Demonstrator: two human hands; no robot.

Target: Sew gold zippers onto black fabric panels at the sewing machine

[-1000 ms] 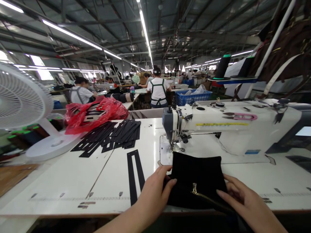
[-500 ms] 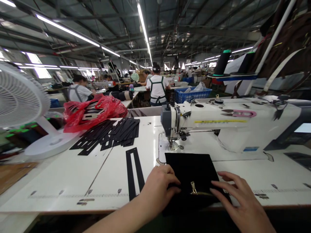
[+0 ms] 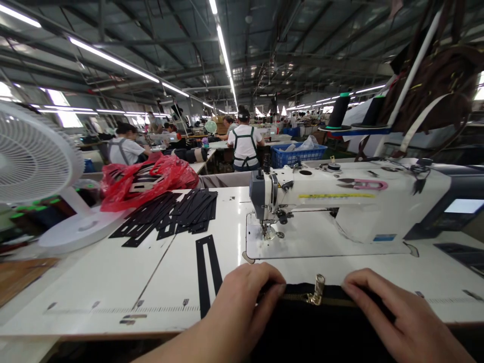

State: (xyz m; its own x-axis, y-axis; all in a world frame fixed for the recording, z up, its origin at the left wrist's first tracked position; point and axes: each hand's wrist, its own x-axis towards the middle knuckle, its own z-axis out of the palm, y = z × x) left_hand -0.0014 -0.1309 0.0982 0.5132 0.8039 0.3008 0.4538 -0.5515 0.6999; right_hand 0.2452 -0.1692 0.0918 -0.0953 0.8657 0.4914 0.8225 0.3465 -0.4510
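Note:
A black fabric piece (image 3: 310, 327) with a gold zipper hangs at the front edge of the table. My left hand (image 3: 251, 297) pinches its upper edge at the left end of the zipper. At the right end, my right hand (image 3: 385, 302) grips the same edge between thumb and fingers. The gold zipper pull (image 3: 318, 290) stands up between the two hands. Just left of my left hand lies a black strip frame (image 3: 204, 272) with a long slot, flat on the white table (image 3: 113, 282).
Behind the fabric stands a white sewing machine (image 3: 359, 201), pink-handled snips (image 3: 365, 184) on top. Many black slotted pieces (image 3: 192, 209), a red plastic bag (image 3: 147, 176) and a white fan (image 3: 34, 156) are at left. People work beyond, near a blue basket (image 3: 298, 155).
The fabric has moved off the tabletop toward me, its zipper edge now raised and uppermost. My right hand has gone from spread fingers near the fabric to gripping its edge.

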